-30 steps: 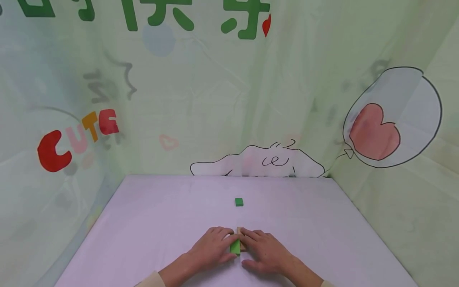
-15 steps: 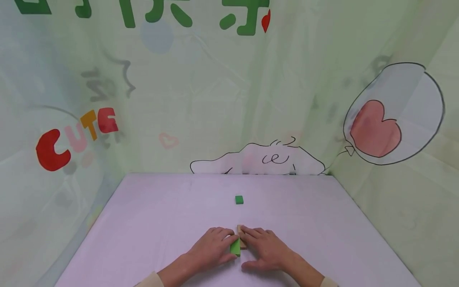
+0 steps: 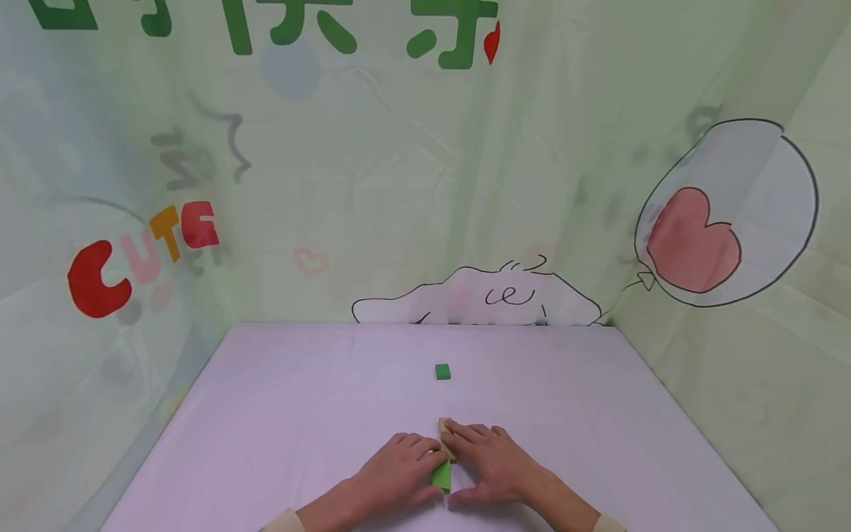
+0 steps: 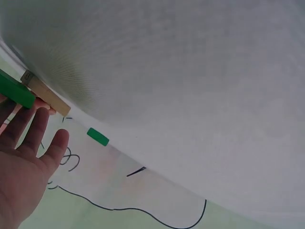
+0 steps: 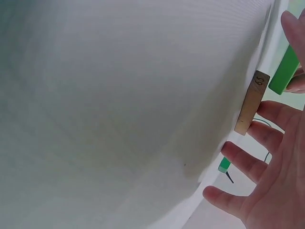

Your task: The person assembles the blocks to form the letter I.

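Note:
A bright green block [image 3: 442, 475] is in my left hand [image 3: 397, 473], pinched between the fingers at its far end and the thumb at its near end. In the right wrist view the green block [image 5: 285, 71] stands off the table surface. Just ahead of it lies a plain wooden block [image 3: 443, 428], partly covered by fingers. My right hand [image 3: 495, 462] has its fingertips on that wooden block, its fingers extended and its thumb apart. Handwritten marks show on the end of the wooden block [image 5: 251, 102] in the right wrist view.
A small dark green block [image 3: 442, 372] lies farther back on the white-covered table [image 3: 319, 399]. Printed cloth curtains [image 3: 399, 185] with lettering, a balloon and a cartoon shape hang behind the table and at both sides.
My left hand has drawn the green block toward the near side and slightly right, past the wooden block's near end. The right hand has stayed nearly still on the wooden block.

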`<state>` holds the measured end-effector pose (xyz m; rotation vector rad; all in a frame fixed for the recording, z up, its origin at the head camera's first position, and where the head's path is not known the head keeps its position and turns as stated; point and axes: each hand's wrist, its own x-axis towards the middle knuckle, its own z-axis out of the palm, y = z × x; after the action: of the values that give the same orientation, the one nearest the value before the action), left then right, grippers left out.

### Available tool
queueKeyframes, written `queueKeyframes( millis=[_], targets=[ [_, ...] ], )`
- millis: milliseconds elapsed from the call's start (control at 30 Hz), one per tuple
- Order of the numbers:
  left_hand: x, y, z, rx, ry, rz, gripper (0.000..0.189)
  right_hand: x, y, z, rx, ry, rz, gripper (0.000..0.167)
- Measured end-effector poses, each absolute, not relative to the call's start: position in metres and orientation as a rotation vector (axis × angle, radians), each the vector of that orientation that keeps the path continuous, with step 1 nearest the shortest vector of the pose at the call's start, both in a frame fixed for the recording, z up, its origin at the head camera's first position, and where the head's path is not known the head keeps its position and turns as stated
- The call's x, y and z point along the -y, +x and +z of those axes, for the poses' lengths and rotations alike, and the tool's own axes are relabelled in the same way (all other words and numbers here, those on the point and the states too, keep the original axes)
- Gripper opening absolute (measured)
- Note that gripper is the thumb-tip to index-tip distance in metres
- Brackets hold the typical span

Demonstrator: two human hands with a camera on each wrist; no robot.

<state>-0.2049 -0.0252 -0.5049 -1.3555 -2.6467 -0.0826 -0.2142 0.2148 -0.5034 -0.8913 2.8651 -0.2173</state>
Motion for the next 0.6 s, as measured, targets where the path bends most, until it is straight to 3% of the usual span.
queueKeyframes(
  millis=[600],
  targets=[
    [0.0213,-0.2031,-0.5097,2.609,-1.399,-0.074,0.054,-0.2115,-0.2108,-0.4983,-2.836,-0.858,-0.205,0.108]
  ],
)
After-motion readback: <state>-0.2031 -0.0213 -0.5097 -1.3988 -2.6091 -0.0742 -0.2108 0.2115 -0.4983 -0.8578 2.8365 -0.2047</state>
